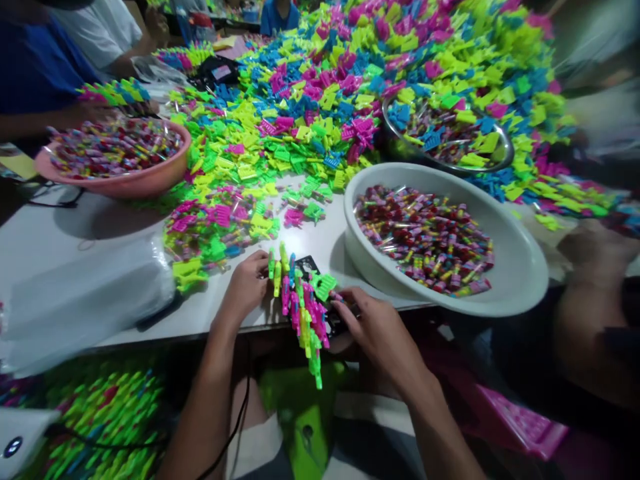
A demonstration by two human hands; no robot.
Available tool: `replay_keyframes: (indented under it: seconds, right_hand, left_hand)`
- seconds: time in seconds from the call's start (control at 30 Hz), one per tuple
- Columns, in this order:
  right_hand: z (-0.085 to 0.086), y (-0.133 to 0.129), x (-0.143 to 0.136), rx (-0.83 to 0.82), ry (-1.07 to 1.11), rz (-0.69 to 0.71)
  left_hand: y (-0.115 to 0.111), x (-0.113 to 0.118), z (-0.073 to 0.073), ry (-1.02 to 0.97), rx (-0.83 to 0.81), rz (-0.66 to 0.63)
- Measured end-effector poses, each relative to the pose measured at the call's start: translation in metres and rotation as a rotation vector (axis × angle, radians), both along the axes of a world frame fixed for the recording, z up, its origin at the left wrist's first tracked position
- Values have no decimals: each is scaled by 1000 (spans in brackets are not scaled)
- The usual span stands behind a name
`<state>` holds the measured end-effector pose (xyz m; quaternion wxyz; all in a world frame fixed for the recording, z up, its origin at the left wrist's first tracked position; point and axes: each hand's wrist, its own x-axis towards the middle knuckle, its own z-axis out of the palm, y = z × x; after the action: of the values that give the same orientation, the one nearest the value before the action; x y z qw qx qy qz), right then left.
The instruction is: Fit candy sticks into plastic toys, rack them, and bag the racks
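Nearest us, below the table's edge on the left, we see many bright plastic pieces [105, 420] in a blurred mass. At the table's near edge, a cluster of coloured plastic pieces [303, 303] stands in packed rows on a black holder [306, 263] between our hands. Our left hand [245, 287] curls its fingers at the cluster's left side; we cannot tell whether it grips anything. Our right hand [367, 310] seems to pinch a small tube [337, 297] between thumb and fingers, beside a green piece [324, 285].

The rows look well filled, so we judge this batch far along, though part of the holder's far end shows bare. Much seems left overall: the white basin [525, 267] on the right holds many tubes, as does the pink basin [150, 187] on the left. Farther off, a metal bowl [450, 165] sits against a huge loose heap [325, 87].
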<state>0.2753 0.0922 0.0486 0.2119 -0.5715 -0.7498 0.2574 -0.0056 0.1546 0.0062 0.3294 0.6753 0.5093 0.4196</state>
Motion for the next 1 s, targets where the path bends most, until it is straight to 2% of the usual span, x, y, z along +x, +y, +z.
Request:
replay_keyframes:
  seconds: [0.07, 0.13, 0.23, 0.3, 0.37, 0.5, 0.6, 0.67, 0.8, 1.0]
  right_hand:
    - [-7, -19, 19, 51, -171, -41]
    - [-8, -31, 34, 84, -246, -65]
    - [0, -42, 45, -25, -52, -30]
    - [5, -50, 40, -124, 152, 14]
    - [5, -56, 27, -137, 293, 16]
    - [-11, -60, -5, -90, 417, -21]
    - [-24, -58, -16, -112, 400, -22]
    - [-27, -57, -19, -63, 367, -18]
    - [-23, -60, -21, 76, 308, 41]
    - [-16, -62, -28, 103, 155, 148]
  left_hand:
    - [0, 0, 1, 17, 4, 8]
    - [-1, 1, 3, 34, 6, 19]
    - [-1, 1, 4, 55, 11, 32]
    - [-2, 1, 4, 69, 17, 40]
    - [-2, 2, 3, 83, 25, 48]
    - [-1, 2, 2, 89, 44, 56]
    - [-1, 2, 1, 85, 48, 58]
    - [-1, 2, 1, 80, 49, 60]
    - [-1, 2, 1, 81, 64, 64]
    - [-2, 1, -1, 86, 91, 59]
